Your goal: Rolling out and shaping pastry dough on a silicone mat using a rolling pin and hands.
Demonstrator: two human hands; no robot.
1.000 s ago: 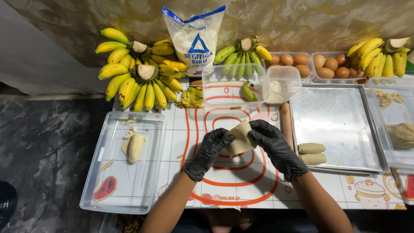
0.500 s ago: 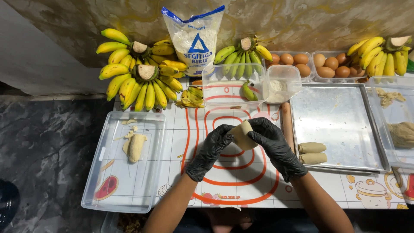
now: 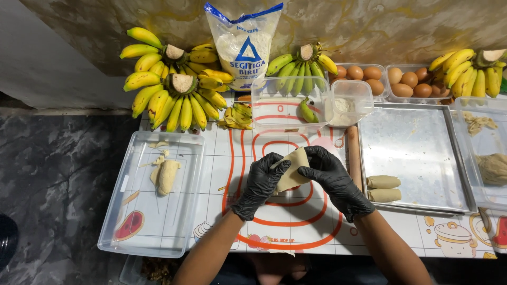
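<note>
Both my hands wear black gloves and together hold a pale sheet of dough (image 3: 292,171) folded around something, just above the red-ringed baking mat (image 3: 274,221). My left hand (image 3: 261,182) grips its left side, and my right hand (image 3: 330,177) pinches its upper right edge. Two finished dough rolls (image 3: 383,188) lie on the left edge of a metal tray (image 3: 417,153) beside my right hand. What the dough wraps is hidden.
A wooden rolling pin (image 3: 353,155) lies along the tray's left edge. A clear tray (image 3: 153,221) at left holds a peeled banana (image 3: 168,176). Banana bunches (image 3: 169,84), a flour bag (image 3: 244,45), clear tubs (image 3: 290,103), eggs (image 3: 406,79) and a dough tub (image 3: 488,158) line the back and right.
My hands have kept folding the dough; it is wrapped a little tighter and tilted more upright between my fingers. Nothing else has moved.
</note>
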